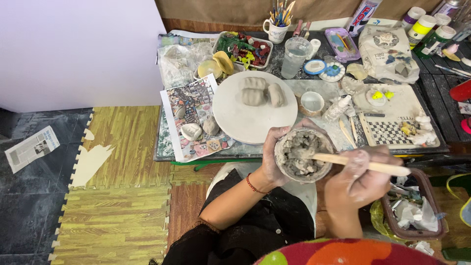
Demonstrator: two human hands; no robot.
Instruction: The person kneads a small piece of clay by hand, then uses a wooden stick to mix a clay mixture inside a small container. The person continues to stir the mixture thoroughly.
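**Clay bowl held over the lap, stick in the mix**

The low, dark, cluttered surface point(167, 147) carries a round white board point(235, 115) with three grey clay lumps point(260, 91). Nearer the body, the left hand point(272, 157) wraps the side of a rough grey clay bowl of wet clay point(301, 154). The right hand point(360, 179) grips a flat wooden stick point(363, 164), its tip in the bowl.

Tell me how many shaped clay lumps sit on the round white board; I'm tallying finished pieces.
3, clustered at the far side of the round white board: one at the back, one before it, one to their right. None looks hidden.
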